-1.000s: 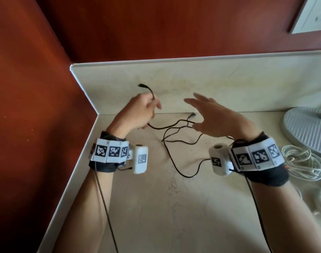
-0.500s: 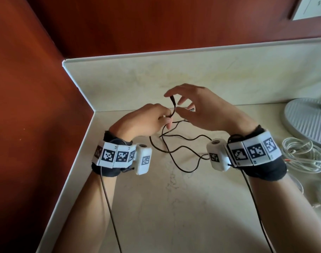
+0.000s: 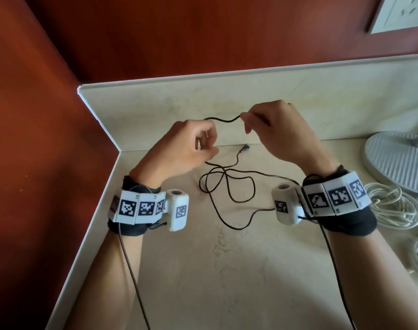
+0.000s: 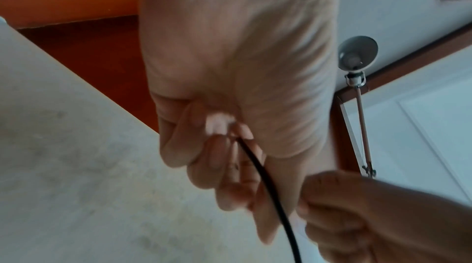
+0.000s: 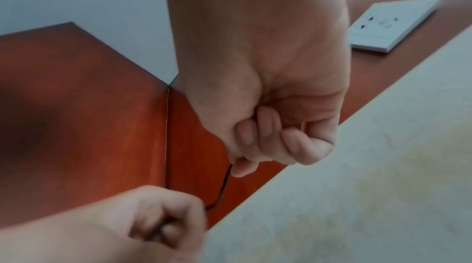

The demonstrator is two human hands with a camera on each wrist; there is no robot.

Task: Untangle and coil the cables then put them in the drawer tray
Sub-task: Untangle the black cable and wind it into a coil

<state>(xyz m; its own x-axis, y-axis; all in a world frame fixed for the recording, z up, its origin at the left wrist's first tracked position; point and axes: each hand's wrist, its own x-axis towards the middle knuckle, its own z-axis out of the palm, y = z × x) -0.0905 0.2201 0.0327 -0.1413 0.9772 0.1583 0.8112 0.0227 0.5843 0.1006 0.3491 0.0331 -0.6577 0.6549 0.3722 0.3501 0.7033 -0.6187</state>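
A thin black cable [image 3: 223,120] runs in a short wavy span between my two raised hands. My left hand [image 3: 203,144] has its fingers curled round the cable [image 4: 258,168], which passes through the fist. My right hand [image 3: 245,122] pinches the cable's end [image 5: 224,182] between thumb and fingertips; the plug at that end is hidden in the fingers. The rest of the cable lies in loose crossing loops [image 3: 227,184] on the marble counter [image 3: 203,270], with its other plug [image 3: 245,148] near the backsplash. No drawer tray is in view.
Coiled white cables [image 3: 391,208] lie at the right edge, beside a grey ribbed lamp base [image 3: 398,160]. A marble backsplash [image 3: 322,91] closes the back and left. Red-brown wall panels stand behind, with a white socket plate [image 3: 400,13] upper right.
Half a second ago both hands met over the cable's end. They have since drawn apart, the right hand going up and right, so a span of cable hangs between them.
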